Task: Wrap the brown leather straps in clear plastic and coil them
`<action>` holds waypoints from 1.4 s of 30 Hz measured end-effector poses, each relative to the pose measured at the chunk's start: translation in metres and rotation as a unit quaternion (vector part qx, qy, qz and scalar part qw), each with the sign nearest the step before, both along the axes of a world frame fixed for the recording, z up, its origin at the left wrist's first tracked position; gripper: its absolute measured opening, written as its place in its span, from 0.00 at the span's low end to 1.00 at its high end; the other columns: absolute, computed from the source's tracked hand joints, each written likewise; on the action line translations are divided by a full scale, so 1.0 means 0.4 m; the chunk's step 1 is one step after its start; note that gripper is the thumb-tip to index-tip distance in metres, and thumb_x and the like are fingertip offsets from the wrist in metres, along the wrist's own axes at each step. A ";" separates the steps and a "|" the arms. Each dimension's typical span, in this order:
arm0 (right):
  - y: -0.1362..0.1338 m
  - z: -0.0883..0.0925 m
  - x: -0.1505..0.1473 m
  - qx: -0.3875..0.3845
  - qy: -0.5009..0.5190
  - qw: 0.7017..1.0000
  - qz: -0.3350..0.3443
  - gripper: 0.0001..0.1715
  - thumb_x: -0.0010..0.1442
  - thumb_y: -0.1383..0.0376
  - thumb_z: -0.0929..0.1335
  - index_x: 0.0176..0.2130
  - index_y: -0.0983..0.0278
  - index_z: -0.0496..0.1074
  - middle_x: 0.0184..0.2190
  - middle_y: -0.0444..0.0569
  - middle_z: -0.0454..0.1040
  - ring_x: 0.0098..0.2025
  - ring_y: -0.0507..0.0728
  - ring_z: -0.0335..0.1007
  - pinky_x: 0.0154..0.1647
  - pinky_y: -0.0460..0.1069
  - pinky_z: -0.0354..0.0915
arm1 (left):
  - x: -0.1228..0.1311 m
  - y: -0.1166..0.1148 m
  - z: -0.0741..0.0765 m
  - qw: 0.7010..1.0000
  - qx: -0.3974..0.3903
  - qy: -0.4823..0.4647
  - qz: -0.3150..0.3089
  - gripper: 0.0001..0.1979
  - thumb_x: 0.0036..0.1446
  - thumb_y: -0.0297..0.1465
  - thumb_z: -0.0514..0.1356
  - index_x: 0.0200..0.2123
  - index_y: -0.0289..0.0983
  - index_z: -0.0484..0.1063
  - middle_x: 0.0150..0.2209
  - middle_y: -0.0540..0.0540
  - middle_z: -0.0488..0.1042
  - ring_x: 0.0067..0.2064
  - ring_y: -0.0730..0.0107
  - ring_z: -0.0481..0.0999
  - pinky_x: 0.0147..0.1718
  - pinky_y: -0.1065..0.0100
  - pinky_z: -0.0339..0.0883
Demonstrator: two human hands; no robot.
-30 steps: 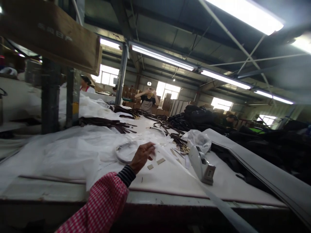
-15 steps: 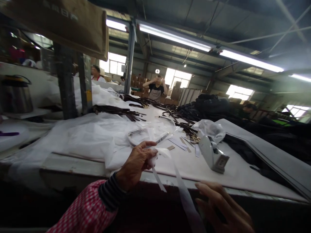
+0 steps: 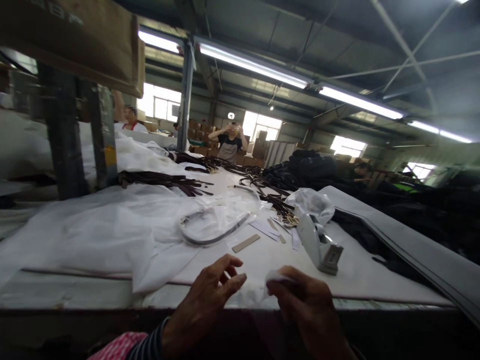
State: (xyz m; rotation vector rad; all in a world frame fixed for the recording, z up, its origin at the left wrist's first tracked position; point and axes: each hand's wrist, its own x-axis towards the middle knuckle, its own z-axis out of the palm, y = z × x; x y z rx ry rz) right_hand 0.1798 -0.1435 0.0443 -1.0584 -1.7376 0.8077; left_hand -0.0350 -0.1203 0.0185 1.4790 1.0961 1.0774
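Observation:
My left hand [image 3: 210,290] is over the table's front edge, its thumb and fingers curved and apart with nothing between them. To its right, my right hand [image 3: 305,300] pinches a crumpled, translucent white strip [image 3: 275,276]; part of it hangs faintly below, blurred. Beyond my hands lie a beige flat strip [image 3: 245,243] and a looped grey strap [image 3: 210,241] in clear film. A grey-white tape dispenser [image 3: 320,250] stands to the right of my right hand. Paper strips [image 3: 265,230] lie left of the dispenser.
White sheeting [image 3: 97,235] covers the table's left side. Dark straps [image 3: 161,180] and straps with gold buckles [image 3: 288,217] lie farther back. Black goods [image 3: 311,165] are piled at the right. A metal post [image 3: 105,150] rises at left; a person [image 3: 228,145] stands across the table.
My left hand has let go of the white strip and opened. My right hand has moved up and left and now holds a crumpled part of it. The view has shifted right.

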 end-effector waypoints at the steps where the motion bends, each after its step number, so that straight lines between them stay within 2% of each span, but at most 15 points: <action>1: 0.013 0.007 0.004 -0.055 0.042 0.997 -0.018 0.18 0.63 0.53 0.73 0.29 0.64 0.74 0.16 0.40 0.62 0.17 0.48 0.54 0.17 0.44 0.50 | 0.002 0.001 0.007 0.999 0.034 0.034 0.019 0.20 0.56 0.46 0.65 0.47 0.40 0.76 0.40 0.45 0.75 0.41 0.61 0.74 0.35 0.68 0.68; 3: 0.039 0.016 0.003 -0.109 0.099 0.989 -0.022 0.20 0.60 0.52 0.74 0.28 0.65 0.73 0.14 0.38 0.59 0.16 0.47 0.50 0.17 0.44 0.45 | 0.018 -0.002 0.022 0.998 0.048 0.038 0.012 0.22 0.53 0.43 0.69 0.50 0.44 0.76 0.46 0.45 0.75 0.43 0.62 0.75 0.39 0.67 0.69; 5: 0.057 0.018 -0.005 -0.119 0.122 0.985 -0.008 0.21 0.60 0.52 0.74 0.28 0.66 0.74 0.14 0.39 0.62 0.16 0.46 0.50 0.17 0.44 0.43 | 0.049 -0.007 0.031 0.998 0.001 -0.030 -0.046 0.28 0.48 0.40 0.72 0.54 0.46 0.73 0.52 0.44 0.74 0.40 0.63 0.77 0.33 0.68 0.70; 7: 0.062 0.020 -0.011 -0.134 0.125 0.983 0.015 0.22 0.62 0.51 0.73 0.29 0.67 0.74 0.14 0.39 0.63 0.16 0.46 0.49 0.18 0.44 0.43 | 0.083 -0.011 0.028 0.987 -0.054 -0.120 -0.088 0.27 0.47 0.39 0.72 0.51 0.41 0.74 0.47 0.42 0.76 0.34 0.64 0.77 0.24 0.70 0.69; 11: 0.043 0.029 0.001 -0.110 0.084 0.990 0.036 0.18 0.60 0.55 0.74 0.29 0.67 0.76 0.20 0.42 0.67 0.22 0.49 0.56 0.22 0.45 0.52 | 0.120 -0.025 -0.008 0.972 -0.088 -0.207 -0.069 0.15 0.51 0.39 0.70 0.35 0.34 0.75 0.28 0.46 0.76 0.27 0.69 0.73 0.21 0.73 0.66; 14: 0.021 0.026 0.016 -0.078 0.035 0.996 0.023 0.14 0.59 0.59 0.74 0.26 0.66 0.77 0.25 0.44 0.70 0.29 0.52 0.63 0.29 0.45 0.58 | 0.123 -0.046 -0.039 0.970 -0.105 -0.207 -0.076 0.15 0.50 0.38 0.71 0.34 0.33 0.76 0.29 0.47 0.77 0.23 0.76 0.69 0.21 0.75 0.62; 17: 0.002 0.002 0.016 -0.066 -0.014 0.998 0.021 0.13 0.58 0.61 0.74 0.25 0.65 0.78 0.25 0.44 0.72 0.30 0.53 0.67 0.31 0.46 0.60 | 0.128 -0.066 -0.064 0.945 -0.140 -0.269 -0.123 0.17 0.44 0.34 0.75 0.35 0.34 0.75 0.32 0.48 0.78 0.27 0.73 0.73 0.23 0.75 0.64; 19: -0.005 -0.018 0.009 -0.058 -0.021 0.998 0.015 0.13 0.57 0.61 0.75 0.25 0.65 0.77 0.24 0.43 0.72 0.28 0.52 0.66 0.30 0.46 0.60 | 0.134 -0.072 -0.078 0.927 -0.169 -0.308 -0.132 0.18 0.40 0.32 0.76 0.32 0.35 0.73 0.29 0.48 0.78 0.29 0.70 0.75 0.27 0.73 0.66; 23: 0.004 -0.033 -0.008 -0.137 0.057 0.989 0.026 0.20 0.53 0.55 0.77 0.24 0.65 0.71 0.19 0.44 0.71 0.23 0.53 0.66 0.25 0.46 0.59 | 0.129 -0.068 -0.083 0.940 -0.174 -0.273 -0.105 0.13 0.43 0.31 0.73 0.27 0.34 0.72 0.23 0.48 0.77 0.25 0.73 0.73 0.26 0.73 0.64; 26: 0.034 -0.018 -0.016 -0.187 0.105 0.974 0.077 0.22 0.52 0.54 0.78 0.25 0.66 0.70 0.19 0.43 0.69 0.22 0.50 0.62 0.24 0.45 0.56 | 0.104 -0.049 -0.055 0.956 -0.136 -0.237 -0.107 0.08 0.46 0.29 0.69 0.25 0.33 0.72 0.20 0.49 0.75 0.22 0.74 0.70 0.24 0.73 0.61; 30: 0.126 0.000 -0.005 -0.183 0.114 0.969 0.120 0.24 0.59 0.50 0.74 0.27 0.67 0.70 0.16 0.37 0.58 0.19 0.46 0.46 0.20 0.44 0.42 | 0.052 0.028 -0.001 0.974 -0.074 -0.177 -0.119 0.10 0.49 0.34 0.67 0.26 0.32 0.75 0.23 0.46 0.76 0.25 0.71 0.74 0.25 0.72 0.65; 32: 0.200 -0.002 0.010 -0.163 0.096 0.979 0.078 0.24 0.61 0.49 0.71 0.29 0.67 0.71 0.15 0.36 0.56 0.18 0.46 0.45 0.20 0.45 0.40 | 0.025 0.095 0.017 0.981 -0.050 -0.149 -0.110 0.14 0.52 0.38 0.67 0.28 0.32 0.75 0.27 0.45 0.77 0.28 0.67 0.77 0.26 0.71 0.67; 34: 0.287 -0.007 0.027 -0.136 0.052 0.989 0.013 0.21 0.60 0.50 0.70 0.30 0.67 0.72 0.17 0.38 0.59 0.19 0.47 0.49 0.20 0.44 0.43 | 0.003 0.171 0.018 0.987 -0.027 -0.123 -0.096 0.16 0.54 0.41 0.66 0.29 0.32 0.75 0.29 0.45 0.77 0.30 0.67 0.78 0.25 0.71 0.67; 38: 0.476 -0.012 0.045 -0.090 -0.039 0.993 -0.066 0.16 0.56 0.55 0.69 0.30 0.67 0.73 0.23 0.43 0.68 0.21 0.49 0.58 0.19 0.44 0.49 | -0.016 0.299 -0.035 0.993 -0.019 -0.100 -0.057 0.19 0.52 0.45 0.66 0.29 0.33 0.73 0.29 0.46 0.76 0.30 0.66 0.77 0.23 0.71 0.65; 42: 0.663 -0.010 0.026 -0.047 -0.133 0.984 -0.105 0.10 0.59 0.64 0.68 0.28 0.67 0.74 0.22 0.44 0.70 0.24 0.52 0.65 0.26 0.46 0.59 | 0.000 0.348 -0.112 0.995 -0.018 -0.087 -0.041 0.18 0.54 0.45 0.63 0.25 0.36 0.66 0.23 0.50 0.70 0.24 0.72 0.69 0.24 0.71 0.62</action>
